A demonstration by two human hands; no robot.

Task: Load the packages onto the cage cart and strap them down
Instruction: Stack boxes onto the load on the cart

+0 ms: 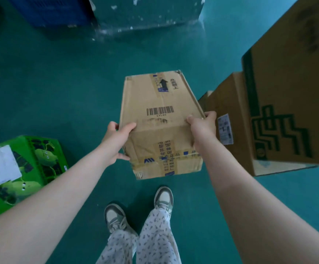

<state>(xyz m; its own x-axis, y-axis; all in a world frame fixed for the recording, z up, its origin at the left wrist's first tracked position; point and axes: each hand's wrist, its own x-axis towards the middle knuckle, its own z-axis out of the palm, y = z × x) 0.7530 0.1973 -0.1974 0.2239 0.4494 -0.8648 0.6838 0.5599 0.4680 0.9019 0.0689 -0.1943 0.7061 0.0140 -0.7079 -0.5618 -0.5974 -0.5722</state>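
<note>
Teal floor [59, 82], left hand [116, 141], right hand [202, 130] clasping box [160, 103]

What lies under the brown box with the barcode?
Only teal floor shows around the box, which the left hand and right hand grip. The floor directly beneath is covered.

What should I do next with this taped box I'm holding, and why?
Probably turn to find the cage cart, which isn't in view: the taped box is gripped at both sides by the left hand and right hand, seemingly off the floor.
</note>
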